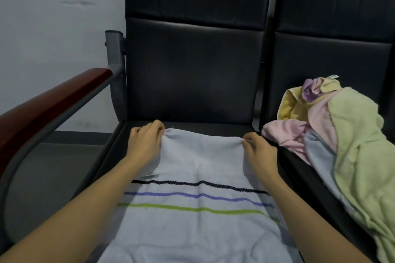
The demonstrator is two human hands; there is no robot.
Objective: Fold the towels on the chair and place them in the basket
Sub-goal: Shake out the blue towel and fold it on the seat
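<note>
The near end of the striped towel (198,209) runs off the bottom edge, so its full length cannot be told. The left hand (144,142) covers the towel's far left corner, and its fingers (157,126) curl out of sight at the tips. The right hand (259,152) hides the far right corner the same way. Both forearms are cut by the bottom edge. The heap of towels (342,145) on the neighbouring seat (303,177) runs past the right edge; how many pieces lie in it cannot be told. The armrest (49,104) leaves the frame at left.
</note>
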